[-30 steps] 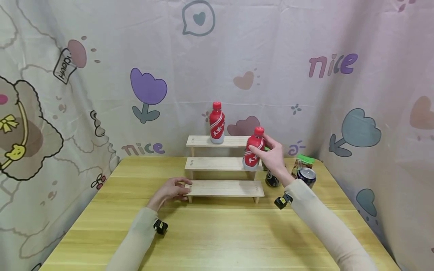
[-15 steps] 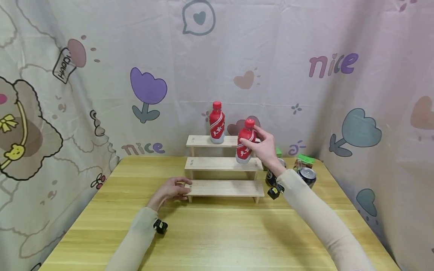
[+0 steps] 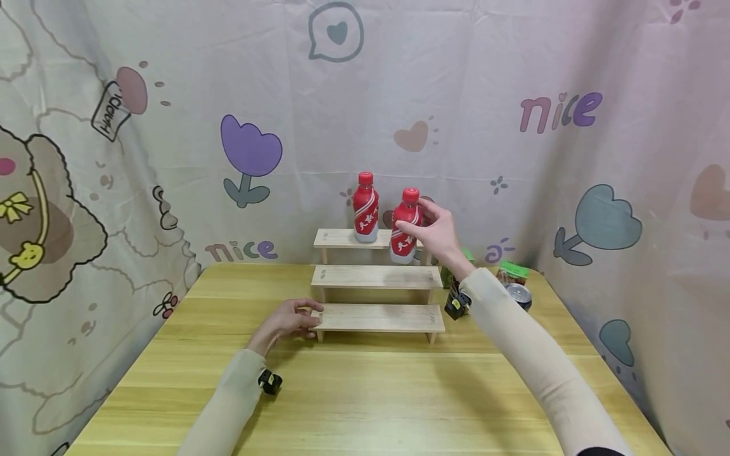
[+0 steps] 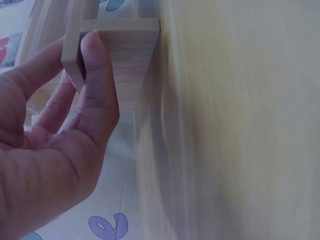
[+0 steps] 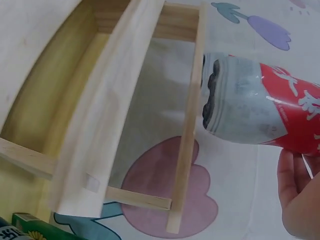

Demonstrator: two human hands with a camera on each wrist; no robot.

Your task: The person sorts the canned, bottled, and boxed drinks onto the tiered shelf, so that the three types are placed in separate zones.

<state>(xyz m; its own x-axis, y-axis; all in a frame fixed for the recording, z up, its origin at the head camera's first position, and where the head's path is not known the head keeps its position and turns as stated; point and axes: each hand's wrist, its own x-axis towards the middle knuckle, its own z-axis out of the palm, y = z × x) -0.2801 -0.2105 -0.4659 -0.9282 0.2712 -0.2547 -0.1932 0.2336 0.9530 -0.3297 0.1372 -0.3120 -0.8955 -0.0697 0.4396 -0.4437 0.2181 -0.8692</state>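
Red bottles, pale wood, yellow table

The red plastic bottle with white lettering and grey base [image 3: 403, 232] in the right hand [image 3: 436, 233] matches its twin [image 3: 365, 209]; the pale three-step wooden rack [image 3: 376, 277] at the left hand [image 3: 288, 320] stands on the yellow-grained wooden table [image 3: 371, 392].

left hand [image 3: 288, 321] low, thumb pressed; right hand [image 3: 436, 231] raised, fingers curled

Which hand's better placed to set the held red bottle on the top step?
Right. The right hand already grips the red bottle just beside the top step, next to the other bottle. The left hand rests on the bottom step's left end, probably steadying it.
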